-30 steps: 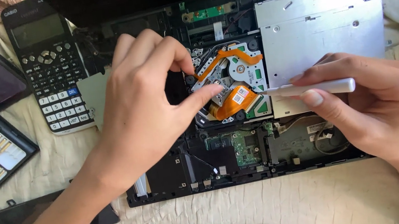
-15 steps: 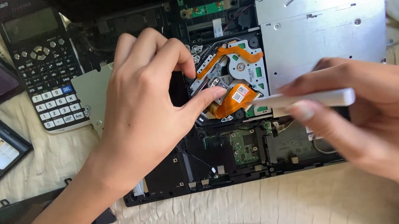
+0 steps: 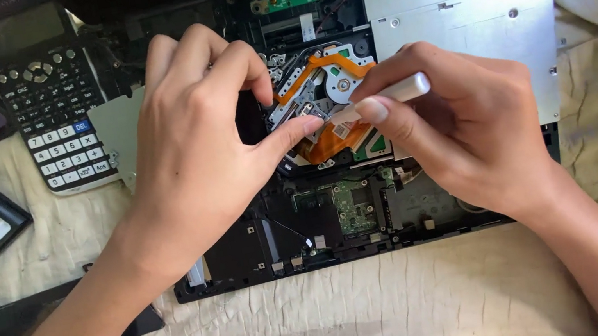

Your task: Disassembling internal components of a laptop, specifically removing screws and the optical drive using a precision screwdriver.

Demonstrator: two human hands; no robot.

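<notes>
Our left hand (image 3: 194, 152) rests on the opened laptop base (image 3: 369, 213), fingers curled and gripping nothing, thumb tip pressed beside the orange flex cable (image 3: 316, 70). Our right hand (image 3: 459, 128) pinches a white tool (image 3: 391, 95) between thumb and fingers, its tip touching the cable area beside the silver optical drive (image 3: 465, 9). A calculator (image 3: 46, 87) lies to the left on the cloth.

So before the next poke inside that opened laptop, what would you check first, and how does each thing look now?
1. White tool held firmly in right hand: ok.
2. Tool tip on the orange ribbon cable: cannot tell, fingers hide it.
3. Left hand steadying the laptop, thumb by the cable: ok.
4. Silver drive seated flat: ok.
5. Calculator away from the hands: ok.
</notes>
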